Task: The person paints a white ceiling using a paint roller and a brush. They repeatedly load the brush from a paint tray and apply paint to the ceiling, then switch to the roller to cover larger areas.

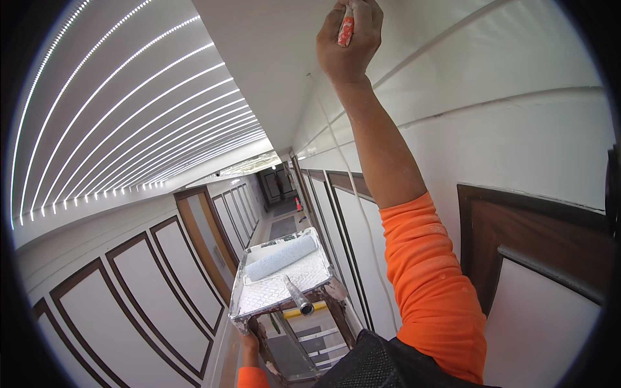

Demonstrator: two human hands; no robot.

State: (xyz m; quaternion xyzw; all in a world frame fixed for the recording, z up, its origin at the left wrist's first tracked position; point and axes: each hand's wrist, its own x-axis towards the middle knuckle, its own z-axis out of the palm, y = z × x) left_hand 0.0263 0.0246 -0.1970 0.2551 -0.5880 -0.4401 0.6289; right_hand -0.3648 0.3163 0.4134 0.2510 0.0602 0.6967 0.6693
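Observation:
Raised high toward the meeting of white wall and ceiling, my right hand point(352, 42) is closed round a paint-smeared orange handle point(347, 31). The tool's working end lies beyond the upper edge, so its kind is hidden. Low down, my left hand point(249, 341) is wrapped at the side of a paint-stained stepladder point(339, 317), just under a paint tray point(259, 299); its fingers are partly hidden. The tray, coated in white paint, rests on the ladder's top. Across it lies a paint roller point(283, 256) with a pale, wet sleeve, its handle pointing toward me.
A white wall with moulding point(479, 116) and a dark wooden frame point(530, 220) stands close on my right. Framed panels point(84, 310) and a wooden door point(206, 236) line the left side. Light strips cross the ceiling. Down the corridor stands an orange cone point(299, 204).

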